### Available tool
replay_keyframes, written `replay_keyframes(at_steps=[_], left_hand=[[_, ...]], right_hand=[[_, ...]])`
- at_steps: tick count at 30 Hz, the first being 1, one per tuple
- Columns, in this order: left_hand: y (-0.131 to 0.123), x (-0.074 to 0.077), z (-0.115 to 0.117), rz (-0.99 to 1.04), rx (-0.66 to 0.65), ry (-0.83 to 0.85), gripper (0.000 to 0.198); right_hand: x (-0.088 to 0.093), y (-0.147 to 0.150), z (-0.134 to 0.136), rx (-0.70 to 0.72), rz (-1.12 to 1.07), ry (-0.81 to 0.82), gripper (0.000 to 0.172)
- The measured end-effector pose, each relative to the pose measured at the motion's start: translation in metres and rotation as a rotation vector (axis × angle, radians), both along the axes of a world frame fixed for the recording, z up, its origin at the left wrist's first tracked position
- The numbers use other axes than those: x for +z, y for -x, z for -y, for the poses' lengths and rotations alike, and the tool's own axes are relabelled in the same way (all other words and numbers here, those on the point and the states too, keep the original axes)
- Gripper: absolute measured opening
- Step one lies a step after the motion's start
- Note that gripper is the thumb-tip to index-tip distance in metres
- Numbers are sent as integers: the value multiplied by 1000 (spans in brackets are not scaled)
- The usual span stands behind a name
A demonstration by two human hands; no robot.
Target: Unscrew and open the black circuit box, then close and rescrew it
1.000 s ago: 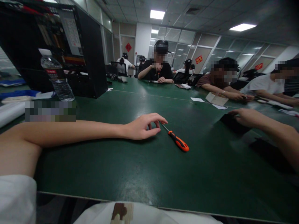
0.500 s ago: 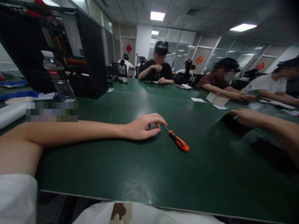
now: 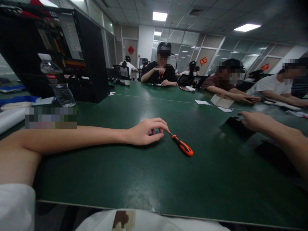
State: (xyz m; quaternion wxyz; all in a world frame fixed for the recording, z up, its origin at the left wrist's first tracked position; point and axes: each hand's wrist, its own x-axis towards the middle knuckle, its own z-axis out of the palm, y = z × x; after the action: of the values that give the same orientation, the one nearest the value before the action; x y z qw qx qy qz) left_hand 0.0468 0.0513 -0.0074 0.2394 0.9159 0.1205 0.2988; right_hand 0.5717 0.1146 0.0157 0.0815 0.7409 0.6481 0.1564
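Note:
An orange and black screwdriver [image 3: 183, 147] lies on the green table, its handle pointing toward the front right. My left hand [image 3: 149, 131] rests on the table with loosely bent fingers and the thumb apart; its fingertips are by the screwdriver's metal shaft, and the shaft's tip is hidden behind them. My right hand [image 3: 258, 122] is at the right, over a dark flat object [image 3: 237, 125] on the tabletop. Its fingers reach out to the left with nothing visible gripped in them. What the dark object is, I cannot make out.
At the left stand an open black computer case [image 3: 92, 54] and a water bottle [image 3: 59, 81]. White papers [image 3: 202, 102] and an opened cardboard piece [image 3: 221, 101] lie farther back. A person in black [image 3: 169, 75] sits across, with others to the right.
My right hand has drawn slightly right across the dark object, its fingers straighter. My left hand and the screwdriver stay put; the view has shifted a little.

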Motion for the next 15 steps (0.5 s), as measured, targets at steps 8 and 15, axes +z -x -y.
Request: replay_keyframes(at_steps=[8,15], left_hand=[[0,-1,-1,-12,-7,-12,23],[0,2,1,-33,-5,-32,21]], right_hand=[[7,11,4,-126,-51,210,27],[11,17,3,-100,-123,254,24]])
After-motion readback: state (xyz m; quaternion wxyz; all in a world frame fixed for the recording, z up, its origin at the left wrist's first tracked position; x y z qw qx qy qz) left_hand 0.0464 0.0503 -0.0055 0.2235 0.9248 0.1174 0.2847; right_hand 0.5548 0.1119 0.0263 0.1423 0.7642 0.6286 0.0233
